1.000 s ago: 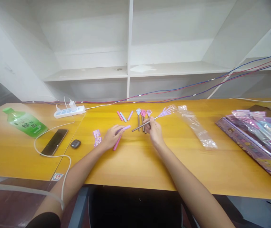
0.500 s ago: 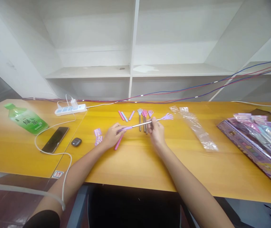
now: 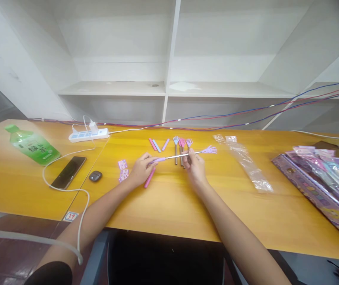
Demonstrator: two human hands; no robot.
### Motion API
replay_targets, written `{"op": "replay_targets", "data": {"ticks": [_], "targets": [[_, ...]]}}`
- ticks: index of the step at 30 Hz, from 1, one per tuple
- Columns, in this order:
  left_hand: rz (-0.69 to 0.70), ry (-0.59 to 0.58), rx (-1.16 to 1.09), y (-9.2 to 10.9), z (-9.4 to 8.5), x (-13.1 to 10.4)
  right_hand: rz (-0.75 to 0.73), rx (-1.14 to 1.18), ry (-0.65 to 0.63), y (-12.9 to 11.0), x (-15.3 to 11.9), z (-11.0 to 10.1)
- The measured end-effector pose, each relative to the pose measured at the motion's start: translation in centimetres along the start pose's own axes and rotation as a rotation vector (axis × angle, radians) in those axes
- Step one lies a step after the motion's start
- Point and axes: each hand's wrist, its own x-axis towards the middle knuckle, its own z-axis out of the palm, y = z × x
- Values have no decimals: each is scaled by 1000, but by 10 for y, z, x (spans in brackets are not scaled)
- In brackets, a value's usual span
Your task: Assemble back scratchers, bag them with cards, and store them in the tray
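A purple back scratcher (image 3: 178, 156) with a metal rod and a hand-shaped end lies across both hands above the table. My left hand (image 3: 142, 169) is closed on its purple handle. The fingers of my right hand (image 3: 193, 164) pinch the metal rod near the hand-shaped end. Beneath my left fingers a pink handle tube (image 3: 149, 178) rests on the table. Behind the hands lie several scratcher heads with metal rods, one of them blue (image 3: 176, 140) and one pink (image 3: 182, 141). Left of these are a pink tube (image 3: 152, 144), a blue tube (image 3: 157, 145) and a purple tube (image 3: 165, 144).
Small printed cards (image 3: 122, 164) lie left of my left hand. Farther left are a black case (image 3: 95, 176), a phone (image 3: 69, 172), a green bottle (image 3: 34, 146) and a power strip (image 3: 89, 135). Clear plastic sleeves (image 3: 248, 160) and a purple bag (image 3: 309, 190) with packaged items are at the right.
The view has shifted slightly. Both hands keep their hold on the purple scratcher, with almost no movement.
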Motion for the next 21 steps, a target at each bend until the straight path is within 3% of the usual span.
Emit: {"op": "replay_targets", "data": {"ticks": [10,16,19,21], "targets": [[42,-11,27,-1,3,-3,13,-3,-106,9,-1,-3],[-7,-5,27,-4,6,-1,104,3,-154,13,6,-3],[-27,8,43,-6,4,2,151,89,-29,8,23,-17],[-28,6,54,-7,3,2,98,137,105,3,35,-31]]}}
